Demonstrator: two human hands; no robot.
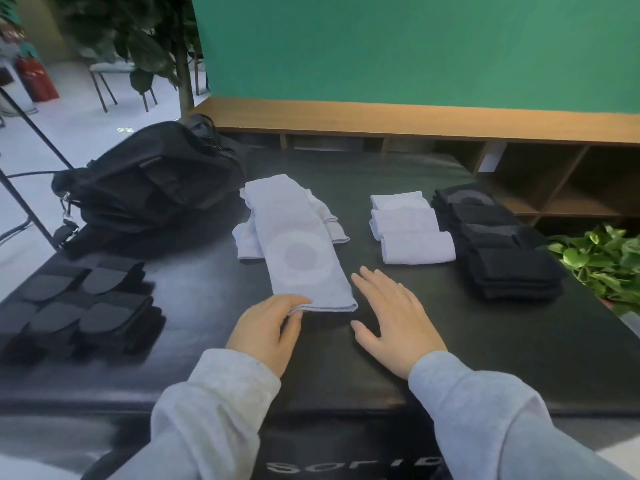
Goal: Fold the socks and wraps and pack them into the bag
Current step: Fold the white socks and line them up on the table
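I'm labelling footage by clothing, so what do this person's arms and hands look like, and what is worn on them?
Both arms are covered by long, loose, pale grey sweatshirt sleeves with a soft, fleecy look that end at the wrists. The left hand and right hand are bare: no gloves, rings, watch or markings can be seen.

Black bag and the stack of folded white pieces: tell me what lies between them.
In the head view, between the black bag and the folded white pieces lies the long white wrap, spread over unfolded white ones; the left hand pinches its near end.
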